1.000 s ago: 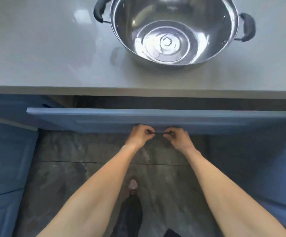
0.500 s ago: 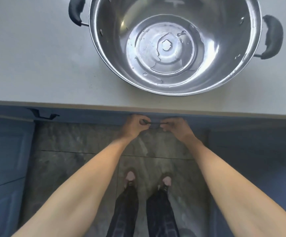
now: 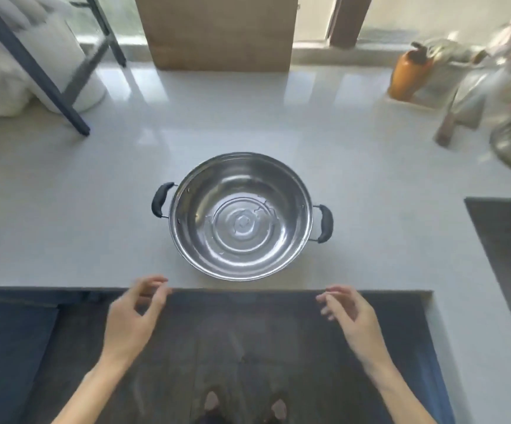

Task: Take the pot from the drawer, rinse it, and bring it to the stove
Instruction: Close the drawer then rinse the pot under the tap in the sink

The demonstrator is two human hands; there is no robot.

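Head cam shows the round shiny steel pot (image 3: 241, 216) with black side handles sitting on the grey countertop (image 3: 64, 209), just beyond both hands. Left hand (image 3: 132, 319) and right hand (image 3: 350, 319) are loose and empty, fingers half-curled; handles line up left-right, one per hand, so reaching forward looks equally easy either side.

Home kitchen, as far as I can read it. Pale glossy countertop (image 3: 64, 209) running into an L, blue cabinet fronts (image 3: 6, 356) beneath, dark tiled floor (image 3: 248, 347). Steel two-handled pot (image 3: 240, 216) on the counter; wooden cutting board (image 3: 217, 29) leaning at the window; orange bottle (image 3: 408, 73) and blurred cookware at right.
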